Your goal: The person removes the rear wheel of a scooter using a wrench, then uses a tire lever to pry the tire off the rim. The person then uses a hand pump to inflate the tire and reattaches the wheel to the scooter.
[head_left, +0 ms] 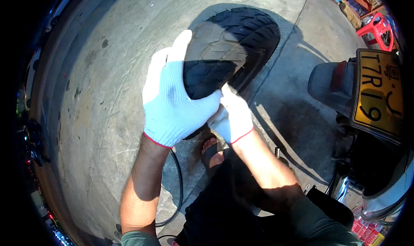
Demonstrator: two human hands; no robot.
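A black motorcycle tire (228,43) with deep tread stands upright on the floor, partly in sun and partly in shadow. My left hand (172,93), in a white knit glove with a red cuff edge, wraps the tire's left side, fingers stretched along the tread and thumb across its near part. Against the tire's near side, my right hand (233,114) in a matching glove has its fingers bent at the edge, close beside the left thumb. My hands and the tire hide the right fingertips.
A bare foot (211,153) is just below the tire. A black hose (180,181) curves beside my left forearm. At right is a motorcycle's rear end with a yellow license plate (362,112). A red plastic stool (378,32) and shelves stand at the far right.
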